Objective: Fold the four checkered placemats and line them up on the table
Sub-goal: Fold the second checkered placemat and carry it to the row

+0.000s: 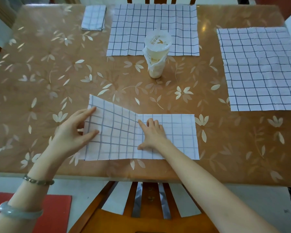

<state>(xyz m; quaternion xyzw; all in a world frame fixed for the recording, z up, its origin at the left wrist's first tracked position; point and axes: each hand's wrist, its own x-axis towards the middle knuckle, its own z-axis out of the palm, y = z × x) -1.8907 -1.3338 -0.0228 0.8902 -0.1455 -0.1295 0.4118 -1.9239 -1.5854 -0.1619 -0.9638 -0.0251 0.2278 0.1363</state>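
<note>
A half-folded checkered placemat [178,132] lies at the near edge of the table. My left hand [72,132] grips its left end, which is lifted off the table. My right hand [151,133] presses flat on the middle of the same placemat, fingers spread. A small fully folded placemat [93,17] rests at the far left. An unfolded placemat [138,26] lies flat at the far middle. Another unfolded placemat [262,68] lies flat at the right.
A plastic drink cup [156,54] stands on the table near the far placemat's front edge. The table [40,73] has a glossy brown floral cover. A wooden chair back [141,207] is just below the near edge. A red mat [54,212] lies on the floor.
</note>
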